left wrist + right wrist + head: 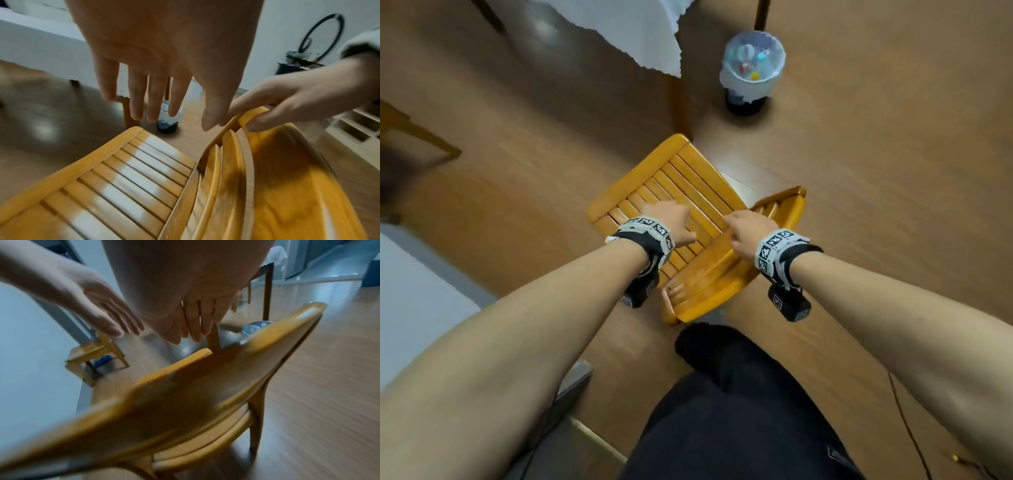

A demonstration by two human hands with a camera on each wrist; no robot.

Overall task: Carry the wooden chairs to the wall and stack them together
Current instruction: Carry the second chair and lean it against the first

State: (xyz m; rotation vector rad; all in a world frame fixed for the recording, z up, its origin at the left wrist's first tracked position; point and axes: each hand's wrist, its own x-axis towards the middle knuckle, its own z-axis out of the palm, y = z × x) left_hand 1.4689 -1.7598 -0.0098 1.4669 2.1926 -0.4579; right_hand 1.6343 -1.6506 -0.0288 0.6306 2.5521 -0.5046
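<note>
A yellow-brown wooden chair (671,192) with a slatted seat (131,178) stands on the floor right in front of me, its curved backrest (722,274) toward my legs. My left hand (667,219) hovers flat over the seat with straight fingers (154,100) and holds nothing. My right hand (748,233) is just over the backrest's top rail (267,344), its fingers (195,324) straight. In the left wrist view its thumb lies close against the rail end; a grip does not show. A second wooden chair (96,356) stands by the wall at the left.
A table with a white cloth (637,34) and a dark leg (681,102) stands just beyond the chair. A lined waste bin (753,68) holding bottles sits on the wood floor beside it. My leg in black trousers (722,394) is behind the backrest. Pale wall (414,291) at left.
</note>
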